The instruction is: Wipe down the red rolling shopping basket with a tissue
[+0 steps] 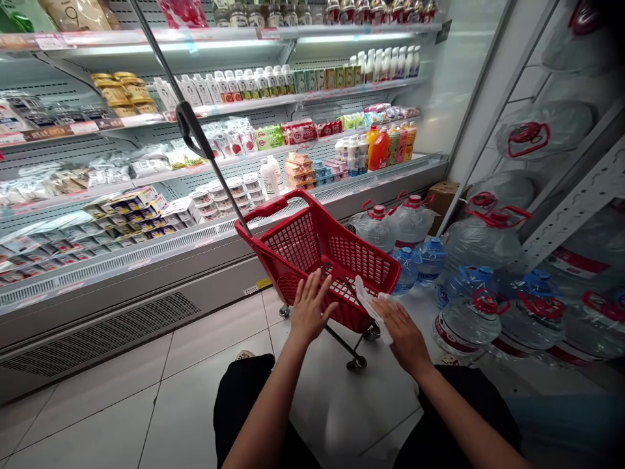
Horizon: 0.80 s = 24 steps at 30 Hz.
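A red shopping basket cart [354,226] stands on the floor in front of me, with a long metal pole and a black handle [195,133] rising to the upper left. My left hand [311,309] is open over the near side of the basket, fingers spread and nothing in it. My right hand [404,332] is at the basket's near right corner, fingers stretched, with a thin white wipe [364,294] under its palm and fingers. Whether the wipe touches the rim I cannot tell. No goods show inside the basket.
Behind the cart runs an open refrigerated shelf [229,257] with yogurt tubs [237,189], bottles and packs. Large water bottles [469,322] crowd the floor on the right, close to the cart. Pale tiles [107,397] cover the floor; my bent knees are on both sides.
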Each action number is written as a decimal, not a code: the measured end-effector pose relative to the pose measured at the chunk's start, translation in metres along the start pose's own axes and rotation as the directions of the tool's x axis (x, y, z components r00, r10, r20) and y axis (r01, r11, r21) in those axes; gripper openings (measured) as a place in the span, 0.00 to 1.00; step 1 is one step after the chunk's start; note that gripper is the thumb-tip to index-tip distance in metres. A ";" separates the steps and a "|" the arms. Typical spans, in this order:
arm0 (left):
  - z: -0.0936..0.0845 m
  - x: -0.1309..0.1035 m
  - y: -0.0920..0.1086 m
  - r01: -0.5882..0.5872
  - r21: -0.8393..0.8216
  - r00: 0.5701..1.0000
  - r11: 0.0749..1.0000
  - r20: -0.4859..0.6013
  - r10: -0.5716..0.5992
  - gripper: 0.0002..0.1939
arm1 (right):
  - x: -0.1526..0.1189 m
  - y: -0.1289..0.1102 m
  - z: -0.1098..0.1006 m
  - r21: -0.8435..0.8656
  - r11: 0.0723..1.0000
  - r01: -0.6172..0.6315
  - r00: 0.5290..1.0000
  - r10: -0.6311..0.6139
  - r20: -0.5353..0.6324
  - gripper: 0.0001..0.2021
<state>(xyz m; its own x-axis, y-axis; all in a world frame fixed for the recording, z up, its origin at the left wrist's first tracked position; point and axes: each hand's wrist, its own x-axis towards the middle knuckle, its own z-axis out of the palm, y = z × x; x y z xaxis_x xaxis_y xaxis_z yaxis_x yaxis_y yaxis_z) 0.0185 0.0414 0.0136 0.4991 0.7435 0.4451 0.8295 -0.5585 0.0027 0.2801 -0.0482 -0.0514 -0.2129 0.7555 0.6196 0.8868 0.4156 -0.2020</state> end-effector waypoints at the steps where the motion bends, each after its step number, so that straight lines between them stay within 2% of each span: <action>1: 0.000 0.002 -0.004 0.033 0.015 0.999 0.999 -0.014 -0.032 0.35 | -0.001 0.005 -0.003 -0.010 0.999 -0.031 0.999 0.031 -0.011 0.45; 3: 0.002 0.005 -0.003 0.063 0.019 0.998 0.998 -0.031 -0.063 0.34 | 0.000 0.004 -0.005 -0.035 0.995 -0.094 0.995 0.093 -0.036 0.47; 6: 0.008 0.008 0.016 0.074 -0.010 0.996 0.997 -0.047 -0.074 0.37 | 0.009 -0.014 0.002 -0.077 0.986 -0.145 0.988 0.141 -0.064 0.45; 9: 0.011 0.009 0.037 0.062 -0.023 0.997 0.998 -0.054 -0.063 0.42 | 0.028 -0.033 0.012 -0.108 0.985 -0.132 0.990 0.124 -0.073 0.44; 11: 0.009 0.010 0.041 0.012 -0.017 0.999 1.000 -0.041 -0.013 0.43 | 0.041 -0.037 0.017 -0.129 0.986 -0.104 0.993 0.095 -0.076 0.44; 13: 0.003 0.011 0.033 -0.043 0.000 0.999 0.999 -0.024 0.043 0.42 | 0.047 -0.030 0.018 -0.152 0.985 -0.076 0.995 0.066 -0.069 0.44; 15: -0.007 0.013 0.017 -0.045 0.034 0.999 0.998 -0.026 0.046 0.41 | 0.043 -0.013 0.015 -0.171 0.983 -0.064 0.997 0.056 -0.053 0.43; 19: -0.025 0.015 -0.016 0.116 0.118 0.988 0.986 -0.111 -0.103 0.36 | 0.018 0.029 0.005 -0.169 0.972 -0.160 0.985 0.148 -0.085 0.42; 21: -0.028 0.017 -0.020 0.130 0.132 0.986 0.983 -0.121 -0.114 0.35 | 0.010 0.044 0.003 -0.154 0.961 -0.231 0.969 0.213 -0.127 0.42; 24: -0.026 0.020 -0.009 0.111 0.118 0.989 0.987 -0.107 -0.099 0.39 | 0.020 0.048 0.010 -0.128 0.956 -0.263 0.957 0.242 -0.161 0.42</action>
<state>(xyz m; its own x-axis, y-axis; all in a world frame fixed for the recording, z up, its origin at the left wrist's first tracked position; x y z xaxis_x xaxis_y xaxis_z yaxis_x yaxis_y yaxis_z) 0.0144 0.0517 0.0455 0.3850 0.7516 0.5357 0.9037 -0.4248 -0.0535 0.3145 -0.0082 -0.0566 0.0770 0.7420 0.6660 0.9566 0.1334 -0.2592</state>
